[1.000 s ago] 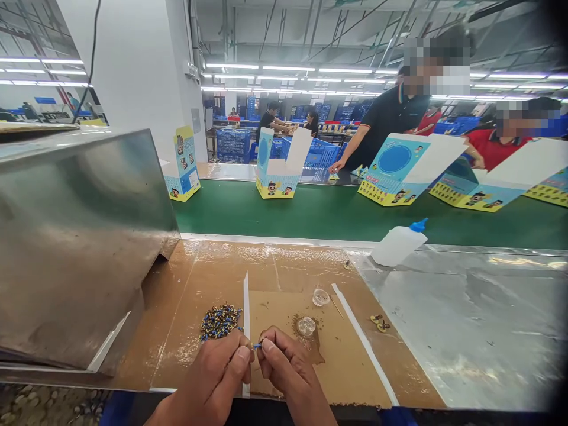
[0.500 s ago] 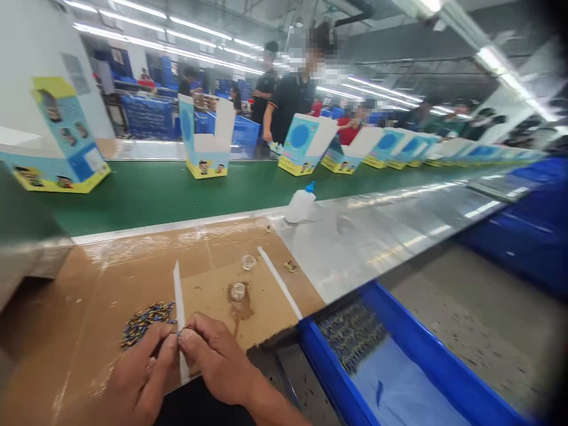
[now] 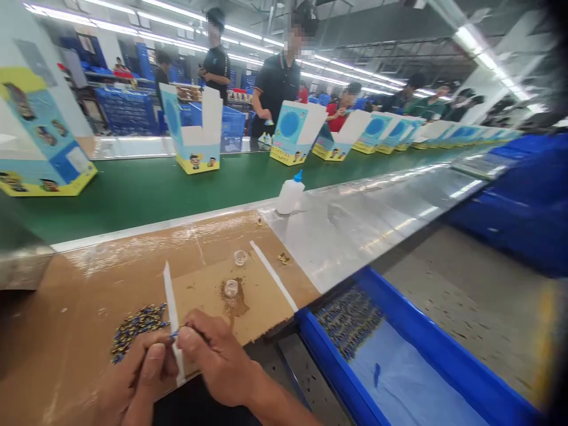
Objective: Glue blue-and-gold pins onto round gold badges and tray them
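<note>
My left hand (image 3: 144,373) is closed in a pinch at the front of the brown cardboard work surface (image 3: 89,302). My right hand (image 3: 217,355) is pinched shut beside it, fingertips almost meeting. A tiny blue piece (image 3: 173,335) shows between the two sets of fingertips; its exact kind is too small to make out. Just beyond my left hand lies a pile of small blue, gold and dark pieces (image 3: 139,325). Under my fingers runs a white strip (image 3: 170,296). To the right stand two small clear cups (image 3: 240,257), the nearer one on a wet brown stain.
A white bottle with a blue tip (image 3: 290,195) stands on the metal ledge (image 3: 355,219). Open printed boxes (image 3: 290,133) line the green conveyor (image 3: 133,183). At lower right sits a blue bin (image 3: 412,331) with rows of small pieces. Co-workers stand across the belt.
The view has shifted slightly. My fingertips have parted a little, and the blue piece now shows between them. A co-worker across the belt has raised a hand holding a small item.
</note>
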`<act>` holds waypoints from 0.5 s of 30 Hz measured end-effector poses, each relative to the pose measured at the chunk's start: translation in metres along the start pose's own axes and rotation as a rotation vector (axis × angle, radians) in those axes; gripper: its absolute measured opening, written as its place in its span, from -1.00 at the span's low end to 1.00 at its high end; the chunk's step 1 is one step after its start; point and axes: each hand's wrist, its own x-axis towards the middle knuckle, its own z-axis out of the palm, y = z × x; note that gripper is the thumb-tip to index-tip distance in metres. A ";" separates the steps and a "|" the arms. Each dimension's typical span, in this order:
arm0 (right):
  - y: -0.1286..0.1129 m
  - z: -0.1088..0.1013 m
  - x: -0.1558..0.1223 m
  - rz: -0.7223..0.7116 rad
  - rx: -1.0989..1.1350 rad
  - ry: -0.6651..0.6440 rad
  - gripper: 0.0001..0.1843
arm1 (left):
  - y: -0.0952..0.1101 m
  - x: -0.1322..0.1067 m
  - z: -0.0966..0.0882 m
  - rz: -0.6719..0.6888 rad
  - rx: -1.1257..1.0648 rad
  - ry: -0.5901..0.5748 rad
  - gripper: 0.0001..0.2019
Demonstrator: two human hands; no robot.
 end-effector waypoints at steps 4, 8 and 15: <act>0.009 -0.018 -0.006 -0.003 0.116 0.048 -0.58 | 0.007 -0.003 0.014 -0.077 -0.153 -0.090 -0.64; 0.023 -0.028 -0.011 -0.028 0.101 0.040 -0.56 | 0.002 0.001 0.024 -0.041 -0.185 -0.148 -0.58; 0.019 -0.025 -0.017 -0.221 -0.237 0.149 -0.65 | -0.001 -0.002 0.031 0.094 -0.236 -0.034 -0.67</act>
